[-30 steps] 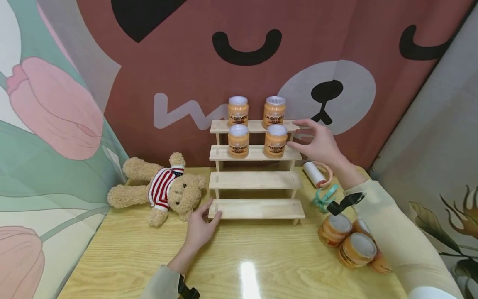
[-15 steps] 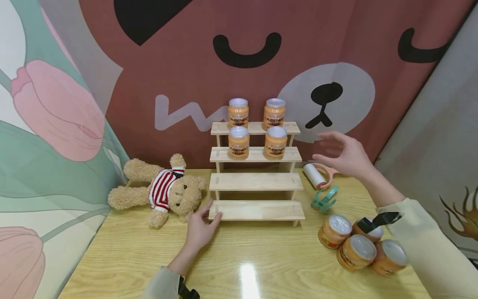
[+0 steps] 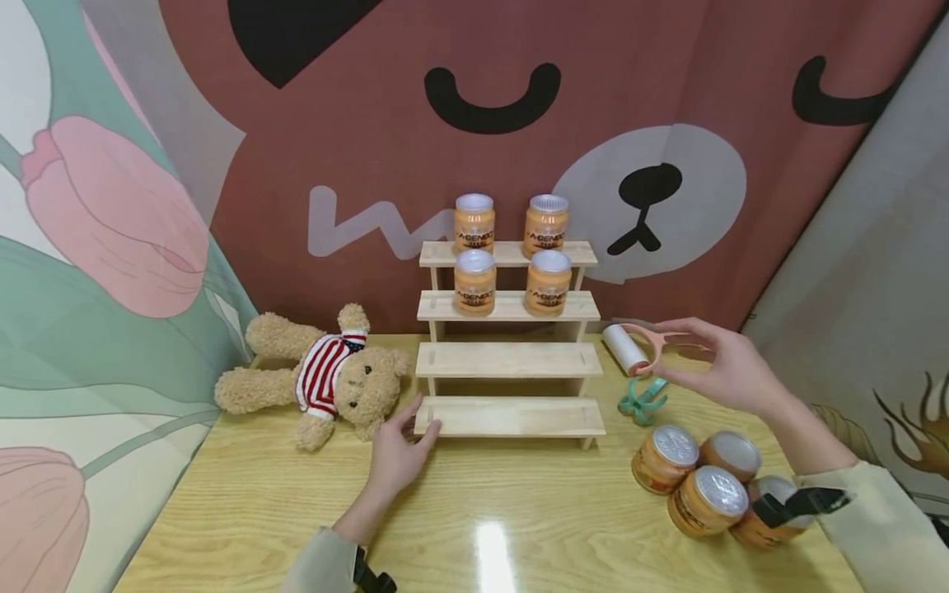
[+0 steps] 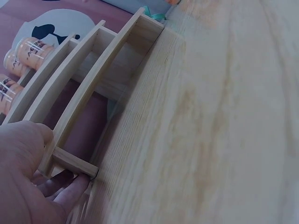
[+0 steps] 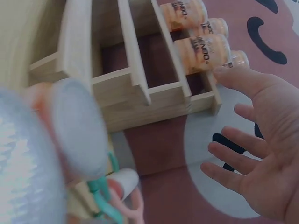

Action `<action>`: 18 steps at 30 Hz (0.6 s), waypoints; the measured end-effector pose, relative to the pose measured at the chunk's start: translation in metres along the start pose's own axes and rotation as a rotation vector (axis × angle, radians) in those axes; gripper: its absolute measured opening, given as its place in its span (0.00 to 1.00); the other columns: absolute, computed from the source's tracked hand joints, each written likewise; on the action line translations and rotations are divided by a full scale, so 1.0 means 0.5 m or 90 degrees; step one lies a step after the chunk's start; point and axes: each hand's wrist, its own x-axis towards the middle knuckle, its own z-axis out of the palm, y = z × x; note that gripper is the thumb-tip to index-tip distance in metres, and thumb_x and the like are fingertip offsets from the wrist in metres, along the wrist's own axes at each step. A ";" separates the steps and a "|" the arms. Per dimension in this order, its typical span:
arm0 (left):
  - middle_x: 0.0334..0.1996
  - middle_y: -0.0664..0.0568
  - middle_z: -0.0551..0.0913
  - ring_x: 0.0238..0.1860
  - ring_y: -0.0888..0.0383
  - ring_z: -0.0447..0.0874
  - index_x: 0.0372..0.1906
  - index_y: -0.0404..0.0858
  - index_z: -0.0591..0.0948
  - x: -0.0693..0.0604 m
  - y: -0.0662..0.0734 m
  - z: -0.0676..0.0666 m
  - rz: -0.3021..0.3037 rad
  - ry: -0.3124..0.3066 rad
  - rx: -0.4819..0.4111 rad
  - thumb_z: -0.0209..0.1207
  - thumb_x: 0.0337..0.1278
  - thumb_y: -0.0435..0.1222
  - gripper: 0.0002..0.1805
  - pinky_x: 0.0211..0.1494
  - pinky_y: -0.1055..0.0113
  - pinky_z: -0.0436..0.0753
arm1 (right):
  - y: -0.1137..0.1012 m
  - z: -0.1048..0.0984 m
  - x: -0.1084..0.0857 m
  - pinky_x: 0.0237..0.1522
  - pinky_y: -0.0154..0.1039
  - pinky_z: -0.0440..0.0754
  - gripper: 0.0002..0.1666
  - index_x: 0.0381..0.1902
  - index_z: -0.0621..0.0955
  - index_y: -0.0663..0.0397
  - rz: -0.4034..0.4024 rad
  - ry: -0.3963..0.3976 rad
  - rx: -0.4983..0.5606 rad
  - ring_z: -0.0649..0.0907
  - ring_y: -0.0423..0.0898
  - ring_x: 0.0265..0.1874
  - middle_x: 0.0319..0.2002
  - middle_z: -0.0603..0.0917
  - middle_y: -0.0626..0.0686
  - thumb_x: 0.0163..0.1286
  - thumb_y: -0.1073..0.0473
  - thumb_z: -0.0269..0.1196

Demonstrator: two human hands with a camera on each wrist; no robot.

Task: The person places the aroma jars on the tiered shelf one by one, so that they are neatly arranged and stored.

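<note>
A four-tier wooden display stand (image 3: pixel 511 360) stands on the table, with two orange jars on the top shelf, including the top left jar (image 3: pixel 474 231), and two on the shelf below, including the lower right jar (image 3: pixel 548 288). My left hand (image 3: pixel 398 451) grips the left end of the lowest shelf, thumb on the board and fingers at its leg (image 4: pixel 74 163). My right hand (image 3: pixel 730 366) is empty, fingers spread, just right of a lint roller (image 3: pixel 626 349) with a pink handle. In the right wrist view, the right palm (image 5: pixel 266 186) shows nothing in it.
Several orange jars, one the front jar (image 3: pixel 708 498), cluster at the table's right. A turquoise pronged item (image 3: pixel 643 402) lies between them and the lint roller. A teddy bear (image 3: pixel 326 375) in a striped shirt lies left of the stand. A printed curtain (image 3: pixel 371 148) hangs behind.
My right hand has moved from beside the second-shelf jar, out to the right and down toward the lint roller. My left hand has stayed at the lowest shelf.
</note>
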 end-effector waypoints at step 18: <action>0.69 0.38 0.82 0.54 0.41 0.91 0.71 0.29 0.78 0.000 -0.003 0.002 0.015 0.007 -0.006 0.72 0.67 0.37 0.32 0.56 0.53 0.92 | 0.035 0.060 -0.132 0.45 0.41 0.93 0.33 0.64 0.83 0.38 -0.043 -0.132 0.005 0.82 0.25 0.55 0.59 0.87 0.50 0.61 0.49 0.81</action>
